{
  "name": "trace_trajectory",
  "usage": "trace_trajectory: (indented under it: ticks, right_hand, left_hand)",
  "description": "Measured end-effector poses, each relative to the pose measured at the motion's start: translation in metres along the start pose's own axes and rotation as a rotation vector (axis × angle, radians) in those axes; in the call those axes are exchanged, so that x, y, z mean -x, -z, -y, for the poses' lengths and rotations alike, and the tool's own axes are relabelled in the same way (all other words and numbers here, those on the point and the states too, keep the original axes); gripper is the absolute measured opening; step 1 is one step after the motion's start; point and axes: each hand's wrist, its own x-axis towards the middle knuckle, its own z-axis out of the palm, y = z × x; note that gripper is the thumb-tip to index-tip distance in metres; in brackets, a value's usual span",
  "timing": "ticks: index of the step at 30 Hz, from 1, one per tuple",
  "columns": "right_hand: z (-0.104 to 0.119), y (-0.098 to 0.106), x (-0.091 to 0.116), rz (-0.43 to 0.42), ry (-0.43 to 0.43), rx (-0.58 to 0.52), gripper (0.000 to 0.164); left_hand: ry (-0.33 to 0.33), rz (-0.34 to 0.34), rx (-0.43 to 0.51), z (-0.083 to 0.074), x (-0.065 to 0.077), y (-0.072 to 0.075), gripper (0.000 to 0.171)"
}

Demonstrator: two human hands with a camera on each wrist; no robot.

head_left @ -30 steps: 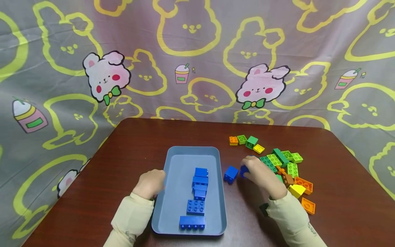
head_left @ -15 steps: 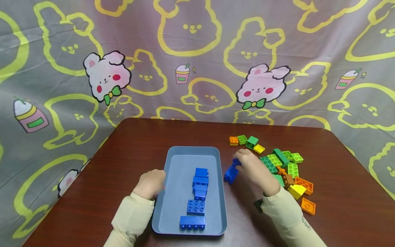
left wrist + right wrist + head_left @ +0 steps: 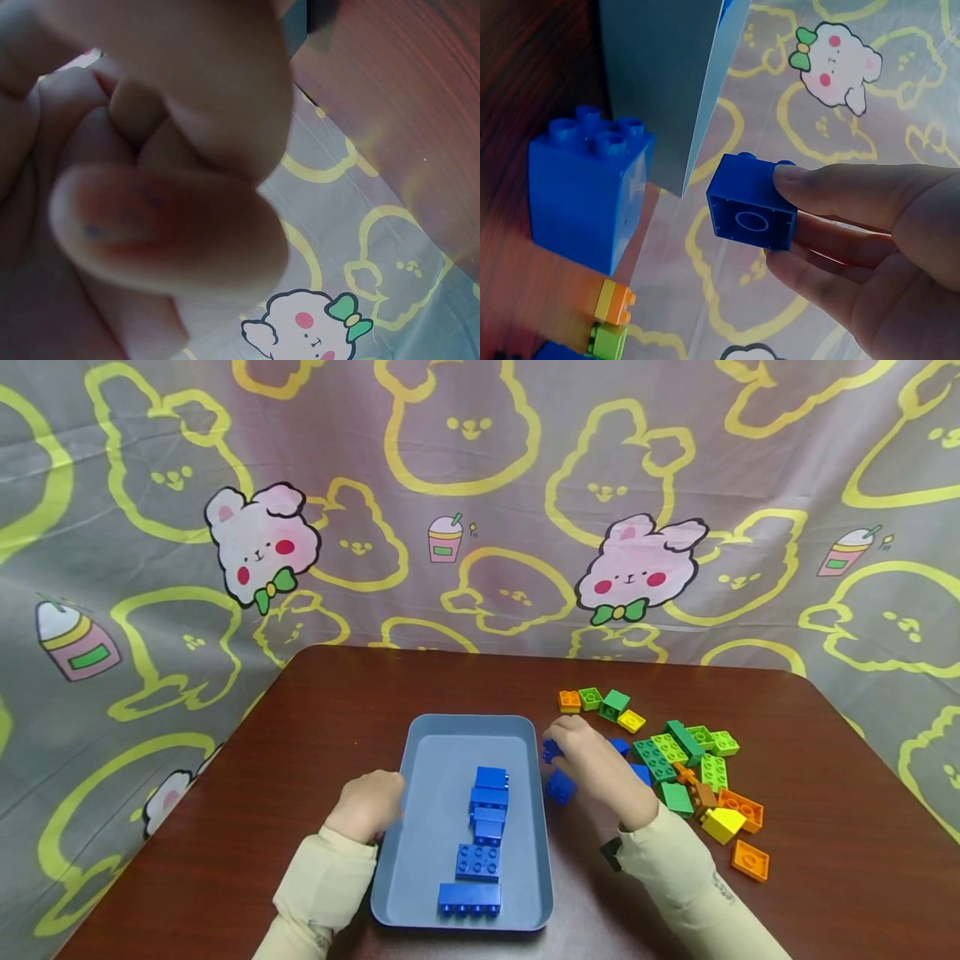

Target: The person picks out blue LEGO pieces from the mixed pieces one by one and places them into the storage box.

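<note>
Nearest, inside the tray [image 3: 431, 835], a long block [image 3: 469, 893] lies on its side, studs towards the near edge. Just beyond it sits a studs-up block [image 3: 477, 861]. A row of blocks [image 3: 489, 798], all blue, runs on from there along the right half of the tray.

At the tray's left rim is the left hand [image 3: 367, 805], its fingers curled in around nothing; whether it touches the rim I can't tell.

To the right of the tray, a blue upright block [image 3: 560, 787] stands on the worktop [image 3: 360, 693]. Near it, above the worktop, the right hand [image 3: 588, 762] pinches a small blue block [image 3: 748, 201] between thumb and fingertips, its hollow underside showing in the right wrist view. More blue pieces [image 3: 640, 774] show partly hidden behind that hand.

Further right spreads a heap [image 3: 684, 760] of green, lime, yellow, orange and brown blocks. Beyond, in a loose line, are an orange block [image 3: 569, 701], a lime one, a green one and a yellow one. A rabbit-print cloth [image 3: 495, 602] hangs behind the worktop.
</note>
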Motion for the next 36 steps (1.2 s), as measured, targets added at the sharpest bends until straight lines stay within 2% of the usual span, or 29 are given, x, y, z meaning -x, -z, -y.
trace_trajectory:
  ticks: [11, 24, 36]
  right_hand:
    - [0.011, -0.011, -0.010, -0.009, 0.051, 0.002, 0.030]
    - [0.018, -0.021, -0.022, -0.001, 0.180, 0.042, 0.031]
    - [0.020, -0.031, -0.030, 0.085, 0.194, 0.056, 0.030]
  left_hand:
    - [-0.002, 0.000, 0.012, 0.000, 0.001, 0.000, 0.029]
    - [0.001, 0.004, 0.017, 0.001, -0.001, -0.001, 0.031]
    - [0.004, -0.001, 0.017, 0.000, 0.000, -0.001, 0.031]
